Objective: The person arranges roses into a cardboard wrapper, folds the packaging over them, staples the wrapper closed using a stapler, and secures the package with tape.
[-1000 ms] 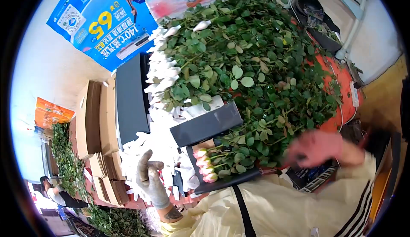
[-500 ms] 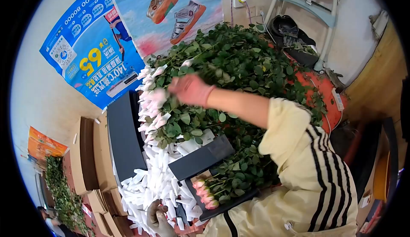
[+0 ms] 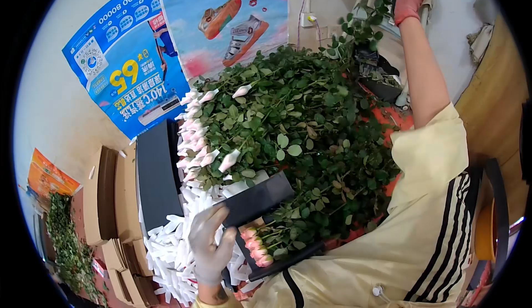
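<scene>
A leafy stem (image 3: 374, 22) is gripped in the right hand (image 3: 408, 2), raised high at between one and two o'clock, its fingers closed in a red-palmed glove. The left hand (image 3: 211, 246), gloved in white, is held open at seven o'clock with fingers spread — nothing is grasped by it. Just beside it, at six o'clock, pink roses (image 3: 256, 248) are laid in a row on a black tray (image 3: 293, 262). White sleeves (image 3: 166, 252) are heaped around seven to eight o'clock. The centre is filled by foliage (image 3: 299, 125), edged at nine o'clock by sleeved buds (image 3: 193, 136). A dark box (image 3: 259, 198) is propped near the roses, and cartons (image 3: 100, 197) are stacked at eight o'clock — posters are hung at ten and eleven.
</scene>
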`<state>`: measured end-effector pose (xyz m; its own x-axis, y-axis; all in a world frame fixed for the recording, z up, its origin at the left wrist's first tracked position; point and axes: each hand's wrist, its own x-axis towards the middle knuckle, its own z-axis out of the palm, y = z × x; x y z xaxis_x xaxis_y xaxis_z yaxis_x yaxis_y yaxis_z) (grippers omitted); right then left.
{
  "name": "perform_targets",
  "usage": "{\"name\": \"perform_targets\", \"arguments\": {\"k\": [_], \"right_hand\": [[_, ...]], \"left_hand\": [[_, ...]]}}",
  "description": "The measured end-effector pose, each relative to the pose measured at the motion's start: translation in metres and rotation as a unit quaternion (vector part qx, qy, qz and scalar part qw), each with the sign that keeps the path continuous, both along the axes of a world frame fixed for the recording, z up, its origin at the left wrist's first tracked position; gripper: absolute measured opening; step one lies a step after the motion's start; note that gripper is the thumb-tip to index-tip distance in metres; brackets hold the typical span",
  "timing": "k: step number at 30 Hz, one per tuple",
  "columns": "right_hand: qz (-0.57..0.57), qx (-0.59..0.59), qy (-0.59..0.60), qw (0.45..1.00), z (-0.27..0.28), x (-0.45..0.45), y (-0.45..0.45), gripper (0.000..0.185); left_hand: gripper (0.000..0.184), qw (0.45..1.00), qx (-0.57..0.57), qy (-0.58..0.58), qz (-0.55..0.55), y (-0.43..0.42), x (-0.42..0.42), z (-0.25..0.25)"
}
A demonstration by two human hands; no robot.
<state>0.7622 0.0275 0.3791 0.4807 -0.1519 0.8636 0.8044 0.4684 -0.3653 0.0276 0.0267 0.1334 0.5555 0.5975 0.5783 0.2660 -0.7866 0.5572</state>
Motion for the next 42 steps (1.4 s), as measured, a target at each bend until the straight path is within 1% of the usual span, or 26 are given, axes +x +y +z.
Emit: {"name": "perform_targets", "arguments": {"k": [3,5,6,7,8,10,12,14,15,16,19,20,21,22,24,26,28,29,30,31,32,33,34,36,39,42], "right_hand": [[0.153,0.114,0.049,0.980,0.017,-0.076,-0.030,0.020],[0.239,0.149,0.039,0.959,0.031,-0.098,-0.048,0.026],[-0.065,-0.058,0.022,0.996,0.022,-0.113,-0.052,0.023],[-0.382,-0.212,0.000,0.899,0.012,-0.127,-0.056,0.022],[-0.380,-0.268,-0.033,0.885,-0.007,-0.133,-0.032,0.016],[-0.208,-0.376,0.055,0.901,-0.042,-0.166,-0.021,0.031],[-0.033,-0.281,0.113,0.952,-0.053,-0.156,-0.008,0.027],[0.191,-0.166,0.192,0.948,-0.054,-0.163,-0.008,0.025],[0.190,-0.155,0.190,0.951,-0.047,-0.135,-0.010,0.025],[0.064,-0.199,0.154,0.966,-0.042,-0.077,-0.019,0.024],[-0.087,-0.095,0.133,0.983,-0.004,-0.066,-0.103,0.027],[-0.139,-0.071,0.213,0.964,0.015,-0.085,-0.137,0.026],[0.018,0.030,0.095,0.995,0.024,-0.031,-0.163,0.025],[0.098,0.006,0.022,0.995,0.038,-0.065,-0.181,0.020],[0.115,0.031,0.066,0.991,0.049,-0.179,-0.171,0.020],[0.199,0.002,-0.024,0.980,0.025,-0.192,-0.154,0.026],[-0.020,-0.084,-0.054,0.995,-0.030,-0.297,-0.113,0.028],[-0.027,-0.133,-0.133,0.982,-0.062,-0.330,-0.104,0.032],[-0.047,-0.179,-0.223,0.957,-0.086,-0.355,-0.097,0.036],[-0.058,-0.216,-0.312,0.924,-0.111,-0.380,-0.092,0.040],[-0.090,-0.241,-0.410,0.875,-0.128,-0.399,-0.089,0.044],[-0.039,-0.264,-0.456,0.849,-0.141,-0.418,-0.086,0.047],[0.012,-0.281,-0.503,0.817,-0.153,-0.434,-0.081,0.051],[0.096,-0.302,-0.502,0.805,-0.189,-0.448,-0.066,0.053],[0.150,-0.302,-0.495,0.800,-0.201,-0.478,-0.061,0.049],[0.176,-0.320,-0.505,0.782,-0.214,-0.492,-0.061,0.047]], "left_hand": [[0.034,0.994,-0.095,-0.026,-0.055,0.019,0.017,-0.004],[0.035,0.994,-0.086,-0.032,-0.053,0.033,0.029,-0.004],[0.036,0.995,-0.085,-0.040,-0.046,0.040,0.037,-0.005],[0.038,0.999,0.009,0.046,-0.001,0.054,0.045,-0.008],[0.047,0.991,0.084,0.106,0.016,0.068,0.055,-0.014],[0.061,0.976,0.103,0.188,0.024,0.097,0.080,-0.021],[0.072,0.941,0.167,0.294,0.025,0.131,0.101,-0.040],[0.073,0.883,0.206,0.421,0.007,0.150,0.119,-0.059],[0.072,0.861,0.231,0.453,-0.018,0.160,0.121,-0.066],[0.071,0.837,0.253,0.484,-0.046,0.169,0.123,-0.077],[0.065,0.816,0.234,0.526,-0.046,0.189,0.131,-0.097],[0.065,0.811,0.228,0.536,-0.045,0.191,0.132,-0.096],[0.064,0.815,0.213,0.536,-0.044,0.193,0.134,-0.095],[0.063,0.819,0.198,0.538,-0.039,0.196,0.136,-0.095],[0.062,0.821,0.194,0.536,-0.043,0.191,0.140,-0.086],[0.060,0.817,0.076,0.572,-0.020,0.174,0.147,-0.056],[0.061,0.943,0.135,0.292,-0.086,0.151,0.143,-0.025],[0.065,0.972,0.174,0.102,-0.125,0.127,0.138,0.001],[0.069,0.988,0.037,-0.007,-0.148,0.087,0.125,0.037],[0.079,0.974,0.073,-0.137,-0.167,0.069,0.111,0.049],[0.089,0.971,0.045,-0.181,-0.147,0.038,0.089,0.065],[0.088,0.965,0.075,-0.181,-0.175,0.015,0.073,0.084],[0.072,0.967,0.137,-0.149,-0.155,0.005,0.065,0.086],[0.040,0.954,0.263,-0.096,-0.110,-0.014,0.051,0.090],[0.022,0.963,0.241,-0.100,-0.061,-0.028,0.033,0.073],[0.021,0.966,0.193,-0.168,-0.034,-0.038,0.018,0.053]]}}
